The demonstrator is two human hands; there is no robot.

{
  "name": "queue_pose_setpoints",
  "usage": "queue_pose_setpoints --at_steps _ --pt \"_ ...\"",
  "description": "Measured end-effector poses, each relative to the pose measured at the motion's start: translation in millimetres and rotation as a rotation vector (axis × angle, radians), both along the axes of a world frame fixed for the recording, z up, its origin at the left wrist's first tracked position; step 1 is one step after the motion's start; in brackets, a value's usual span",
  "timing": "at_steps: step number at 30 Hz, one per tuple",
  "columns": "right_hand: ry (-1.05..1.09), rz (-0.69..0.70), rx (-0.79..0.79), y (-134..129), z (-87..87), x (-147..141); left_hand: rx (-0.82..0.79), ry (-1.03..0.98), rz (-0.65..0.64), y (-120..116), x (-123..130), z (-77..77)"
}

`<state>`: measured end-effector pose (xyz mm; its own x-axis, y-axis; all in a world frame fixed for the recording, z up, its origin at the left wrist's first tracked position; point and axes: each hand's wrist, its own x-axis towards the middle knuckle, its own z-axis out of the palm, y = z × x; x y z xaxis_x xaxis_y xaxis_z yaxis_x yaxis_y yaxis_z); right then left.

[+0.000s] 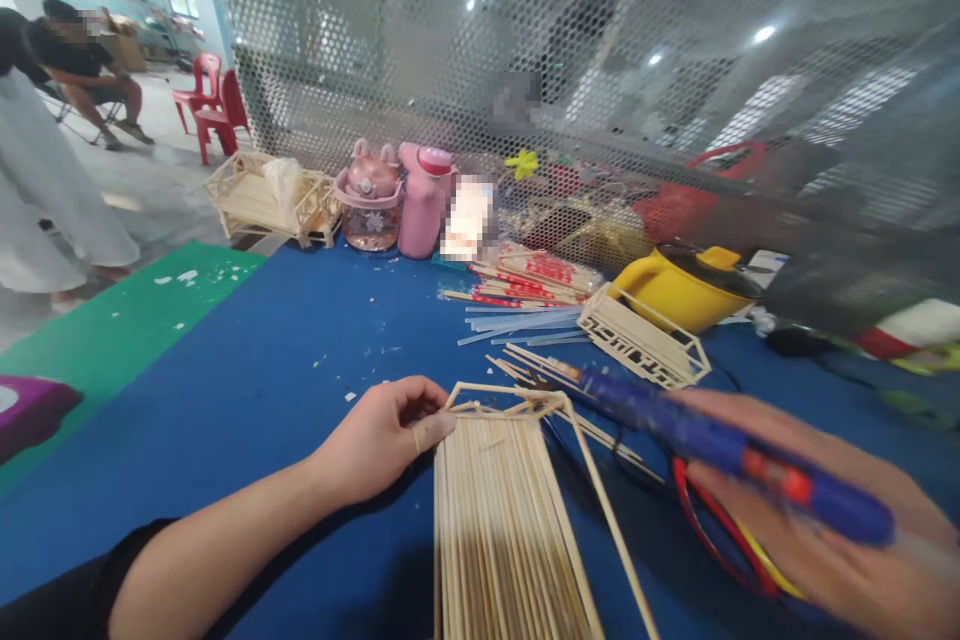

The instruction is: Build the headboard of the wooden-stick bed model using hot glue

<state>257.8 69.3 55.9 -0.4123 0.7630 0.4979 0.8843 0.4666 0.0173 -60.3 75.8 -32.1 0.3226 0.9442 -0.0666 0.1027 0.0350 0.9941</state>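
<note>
My left hand [386,435] pinches the far left corner of a wooden stick model [499,520], thumb and fingers closed on its frame. The model is a flat deck of thin sticks laid side by side, with a raised rail at the far end and along the right. In my right hand [832,510] is a blue stick-shaped hot glue gun [675,425], blurred by motion. Its tip points left, above and behind the model's far right corner. Beneath that hand lie scissors [694,530] with red and yellow handles, partly hidden. Loose sticks [615,440] lie beside the model.
Translucent glue sticks [517,322], red-marked chopsticks [525,285] and a small stick model [645,340] lie ahead. A yellow pot [667,295], pink bottle [424,205], pink cup [371,210] and another stick model [262,200] stand along the perforated screen [420,50]. People are at left.
</note>
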Motion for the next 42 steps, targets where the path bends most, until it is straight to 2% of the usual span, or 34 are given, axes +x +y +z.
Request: queue_pose_setpoints --at_steps 3,7,14,18,22,26,28,29,31,32,35,37,42 --pt "0.008 -0.151 0.089 35.9 2.4 34.9 0.009 0.009 -0.004 -0.8 0.3 -0.7" --pt "-0.15 -0.282 -0.049 82.3 5.7 67.6 0.017 -0.006 0.006 -1.6 0.9 -0.5" --pt "-0.268 -0.353 -0.189 136.0 -12.4 70.1 -0.019 -0.02 0.032 -2.6 2.7 2.4" --pt "-0.284 -0.414 -0.236 148.9 -18.0 68.1 -0.054 -0.044 0.03 -3.1 3.4 2.1" --pt "-0.265 -0.483 -0.223 137.6 -12.5 61.9 -0.124 -0.083 0.069 0.1 -2.6 2.6" --pt "-0.201 -0.55 -0.103 103.3 -6.5 36.5 -0.242 -0.164 0.196 11.6 -17.4 4.7" --pt "-0.161 -0.518 -0.04 78.7 -6.0 15.5 -0.295 -0.224 0.268 17.6 -25.7 6.6" --pt "-0.122 -0.445 -0.019 65.6 -6.8 4.2 -0.304 -0.25 0.295 19.9 -29.4 7.8" --pt "-0.062 -0.26 -0.092 40.6 -9.9 -17.0 -0.286 -0.279 0.33 22.8 -35.5 10.9" --pt "-0.055 -0.221 -0.145 30.0 -12.0 -25.9 -0.272 -0.28 0.34 23.5 -37.8 12.8" --pt "-0.046 -0.213 -0.182 10.5 -18.3 -42.6 -0.231 -0.276 0.38 24.7 -42.9 19.0" --pt "-0.038 -0.199 -0.199 6.9 -21.9 -46.8 -0.197 -0.293 0.415 25.9 -46.3 23.0" --pt "-0.019 -0.085 -0.4 9.8 -28.3 -51.9 -0.148 -0.313 0.444 26.1 -51.6 29.6"
